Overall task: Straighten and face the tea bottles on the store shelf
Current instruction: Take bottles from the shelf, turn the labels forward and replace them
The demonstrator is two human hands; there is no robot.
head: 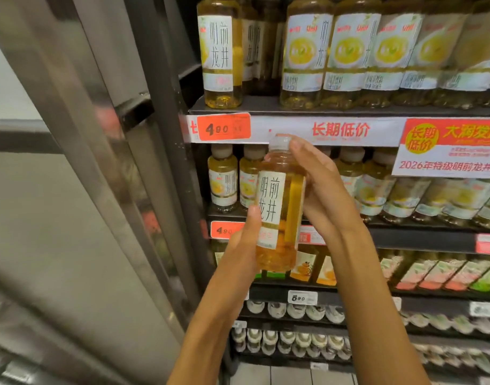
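I hold one tea bottle [279,207] upright in front of the shelves; it has amber liquid, a white cap and a white label with black characters. My left hand [245,245] grips its lower part, thumb on the label. My right hand [321,187] wraps round its upper right side, fingertips at the cap. Behind it, the middle shelf [404,234] carries a row of pale-yellow tea bottles [223,179]. On the top shelf [266,107] stands a bottle [220,51] turned side-on at the left, with a row of front-facing bottles [346,51] to its right.
A grey metal upright [160,134] bounds the shelving on the left. Orange price tags [223,127] and a red-and-white promotional sign [449,148] hang on the shelf edges. Lower shelves hold orange and green labelled drinks [316,268] and rows of capped bottles [293,312].
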